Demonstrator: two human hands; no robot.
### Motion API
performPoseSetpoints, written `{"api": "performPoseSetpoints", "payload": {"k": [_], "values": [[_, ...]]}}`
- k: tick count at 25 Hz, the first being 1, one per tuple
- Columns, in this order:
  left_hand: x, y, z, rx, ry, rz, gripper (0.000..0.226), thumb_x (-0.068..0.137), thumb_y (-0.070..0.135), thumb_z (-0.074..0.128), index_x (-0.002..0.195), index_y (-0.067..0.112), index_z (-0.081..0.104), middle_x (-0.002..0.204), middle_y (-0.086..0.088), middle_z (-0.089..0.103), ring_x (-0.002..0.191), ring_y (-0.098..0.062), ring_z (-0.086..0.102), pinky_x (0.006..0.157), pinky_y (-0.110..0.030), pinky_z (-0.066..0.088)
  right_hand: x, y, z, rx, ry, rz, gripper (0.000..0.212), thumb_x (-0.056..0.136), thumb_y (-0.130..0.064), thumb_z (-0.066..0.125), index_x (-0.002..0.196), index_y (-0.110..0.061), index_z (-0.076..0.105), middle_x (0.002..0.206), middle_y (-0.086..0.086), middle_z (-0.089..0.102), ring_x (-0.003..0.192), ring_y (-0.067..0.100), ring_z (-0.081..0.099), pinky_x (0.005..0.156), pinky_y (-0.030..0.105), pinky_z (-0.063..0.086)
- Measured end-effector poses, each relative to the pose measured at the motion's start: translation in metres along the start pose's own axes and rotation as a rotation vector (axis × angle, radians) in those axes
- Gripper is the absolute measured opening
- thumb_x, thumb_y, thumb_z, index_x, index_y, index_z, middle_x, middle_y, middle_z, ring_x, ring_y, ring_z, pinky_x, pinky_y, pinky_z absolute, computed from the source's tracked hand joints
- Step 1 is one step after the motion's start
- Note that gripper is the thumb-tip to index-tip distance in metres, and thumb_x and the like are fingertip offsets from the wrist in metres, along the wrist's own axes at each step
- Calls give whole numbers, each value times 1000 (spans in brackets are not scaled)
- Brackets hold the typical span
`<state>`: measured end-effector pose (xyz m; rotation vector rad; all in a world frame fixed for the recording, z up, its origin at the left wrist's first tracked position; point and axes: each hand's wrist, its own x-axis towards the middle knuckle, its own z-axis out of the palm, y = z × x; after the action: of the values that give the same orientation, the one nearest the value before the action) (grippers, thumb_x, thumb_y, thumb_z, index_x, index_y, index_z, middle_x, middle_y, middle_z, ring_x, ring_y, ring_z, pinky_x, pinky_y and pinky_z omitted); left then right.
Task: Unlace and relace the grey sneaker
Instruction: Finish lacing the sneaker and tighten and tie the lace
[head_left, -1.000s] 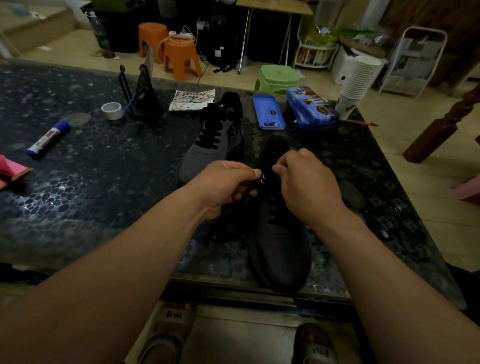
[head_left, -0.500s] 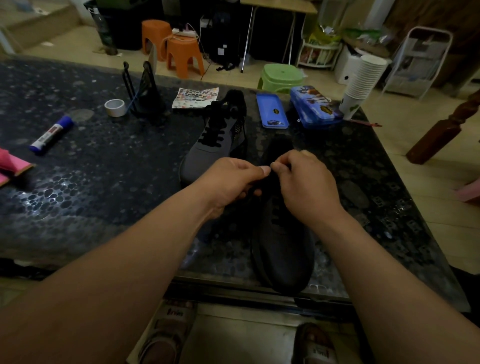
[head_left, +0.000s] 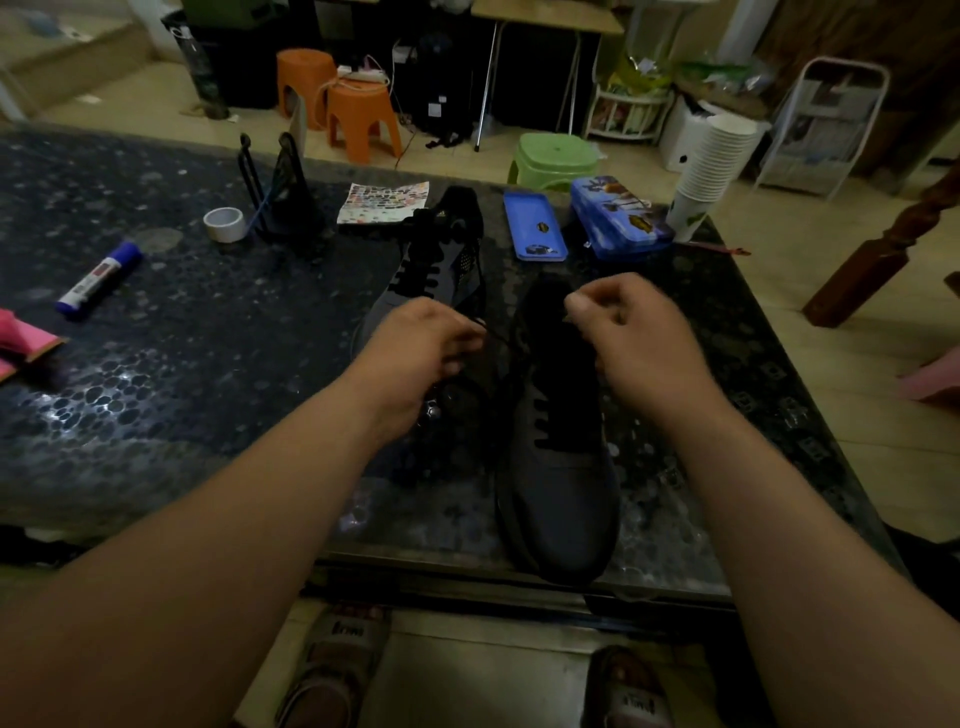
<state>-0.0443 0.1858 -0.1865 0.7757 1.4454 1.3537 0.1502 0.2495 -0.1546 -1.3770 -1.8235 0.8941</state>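
A dark grey sneaker (head_left: 561, 488) lies on the dark speckled table (head_left: 182, 364), toe toward me, with black laces crossed over its tongue. My left hand (head_left: 415, 353) pinches one black lace end (head_left: 493, 338) to the left of the shoe's upper eyelets. Above the tongue, my right hand (head_left: 639, 338) pinches the other lace end, which is hard to see against the dark shoe. A second grey sneaker (head_left: 431, 270), laced, lies just behind my left hand.
A marker (head_left: 98, 280), tape roll (head_left: 224, 224), black stand (head_left: 280, 192) and sticker sheet (head_left: 384, 202) sit at the back left. Behind the shoes lie a blue lid (head_left: 535, 231) and blue tin (head_left: 618, 218), beside stacked paper cups (head_left: 711, 166). Stools stand beyond.
My hands were together over the shoe's tongue; now they have moved apart, the left going left and the right going right, drawing the lace ends outward.
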Motion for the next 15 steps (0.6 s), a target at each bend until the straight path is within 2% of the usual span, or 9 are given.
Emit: {"api": "performPoseSetpoints", "payload": {"k": [2, 3, 4, 5, 7, 9, 10, 12, 15], "values": [[0, 8, -16, -425, 4, -55, 17, 100, 9, 45, 87, 12, 57, 96, -5, 74, 100, -24, 74, 94, -36, 55, 2, 2, -13, 197, 101, 93, 14, 103, -38, 57, 109, -28, 64, 96, -5, 73, 87, 11, 70, 79, 28, 54], [0, 12, -23, -607, -9, -71, 19, 99, 9, 42, 84, 11, 54, 89, -5, 70, 92, -24, 74, 93, -39, 58, 1, 5, -17, 212, 164, 114, 13, 104, -37, 56, 109, -28, 64, 98, -5, 73, 90, 11, 70, 83, 30, 55], [1, 13, -28, -730, 4, -82, 20, 98, 9, 39, 82, 12, 51, 79, -4, 63, 77, -22, 70, 82, -38, 61, -2, 7, -19, 167, 218, 109, 12, 103, -36, 57, 108, -28, 65, 98, -6, 72, 92, 11, 70, 85, 32, 55], [3, 13, -32, -782, 42, -89, 21, 99, 10, 38, 80, 13, 47, 72, -2, 54, 62, -17, 58, 66, -32, 59, -7, 9, -19, 78, 249, 58, 10, 102, -34, 58, 106, -28, 65, 98, -7, 70, 93, 12, 68, 85, 34, 54], [6, 12, -38, -715, 122, -87, 20, 101, 11, 39, 81, 16, 42, 68, 1, 44, 49, -10, 35, 41, -20, 39, -20, 8, -11, -170, 160, -213, 8, 98, -29, 63, 105, -28, 67, 98, -8, 66, 91, 11, 63, 82, 35, 53], [8, 11, -44, -619, 157, -64, 19, 101, 12, 40, 83, 18, 42, 68, 2, 44, 45, -7, 28, 34, -19, 23, -37, 1, 10, -490, -80, -490, 21, 94, -26, 64, 113, -31, 67, 105, -7, 58, 96, 14, 57, 78, 34, 49], [8, 14, -46, -596, 166, -49, 18, 101, 13, 41, 84, 18, 42, 68, 3, 46, 44, -7, 27, 34, -19, 20, -43, -5, 23, -670, -167, -553, 27, 93, -24, 62, 118, -30, 67, 108, -4, 54, 100, 18, 55, 78, 35, 45], [6, 22, -53, -579, 232, 6, 17, 101, 14, 41, 85, 19, 42, 68, 3, 48, 43, -6, 27, 34, -19, 18, -49, -13, 43, -922, -178, -547, 27, 92, -22, 59, 117, -22, 66, 111, 2, 48, 103, 26, 51, 81, 38, 40], [3, 28, -68, -367, 476, 194, 15, 99, 12, 42, 88, 22, 42, 71, 1, 52, 45, -9, 34, 40, -22, 24, -48, -18, 48, -973, -110, -437, 13, 93, -19, 58, 105, -17, 64, 112, 6, 49, 105, 29, 49, 85, 40, 39]]}}
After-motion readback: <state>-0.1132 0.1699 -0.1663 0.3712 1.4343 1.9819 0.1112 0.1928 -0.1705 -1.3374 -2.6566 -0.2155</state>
